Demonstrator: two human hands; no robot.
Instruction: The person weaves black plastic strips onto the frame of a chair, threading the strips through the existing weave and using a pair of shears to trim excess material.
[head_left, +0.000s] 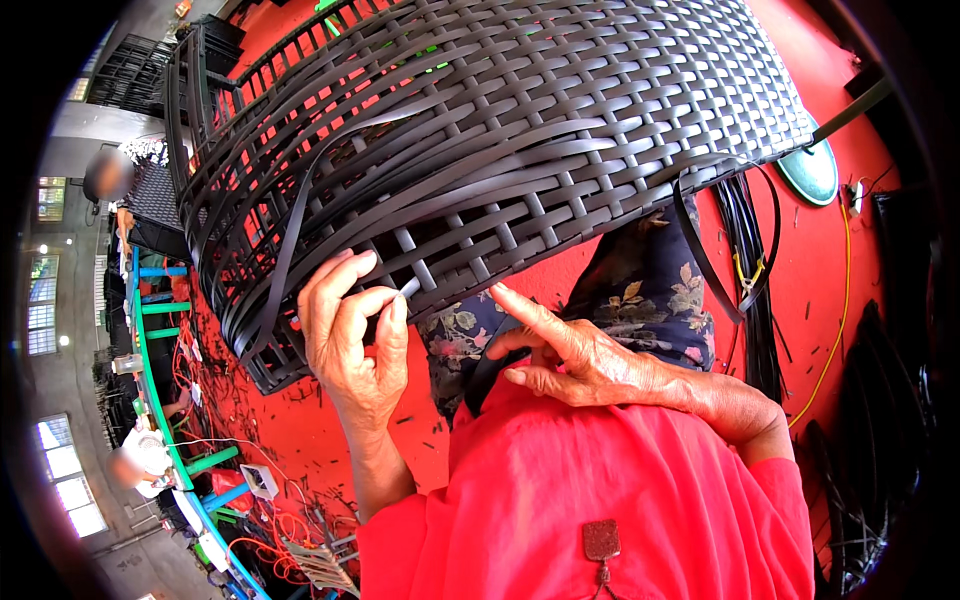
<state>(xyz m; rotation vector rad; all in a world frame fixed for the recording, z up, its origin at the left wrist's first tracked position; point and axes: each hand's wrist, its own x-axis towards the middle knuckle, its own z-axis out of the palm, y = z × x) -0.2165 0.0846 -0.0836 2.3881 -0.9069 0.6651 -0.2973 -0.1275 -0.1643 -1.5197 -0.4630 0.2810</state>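
A large dark grey panel of woven plastic wicker strips (600, 130) lies across my lap, tightly woven on the right and loose on the left, where long strips bow outward. My left hand (355, 335) is at the panel's near edge, its fingers curled against the weave. Its thumb and forefinger come together beside a short grey strip (412, 285); what they pinch, if anything, is hidden. Just to the right, my right hand (575, 355) stretches its forefinger to the panel's lower edge, the other fingers half bent and apart, holding nothing visible. A loose strip (300, 235) hangs across the left end.
A bundle of long black strips (750, 290) hangs right of my knee, with one looped strip (690, 230) beside it. The red floor (270, 430) bears strip scraps. A yellow cord (840, 330) and green stool (808, 172) are right. Two people work at left near a green-blue frame (150, 390).
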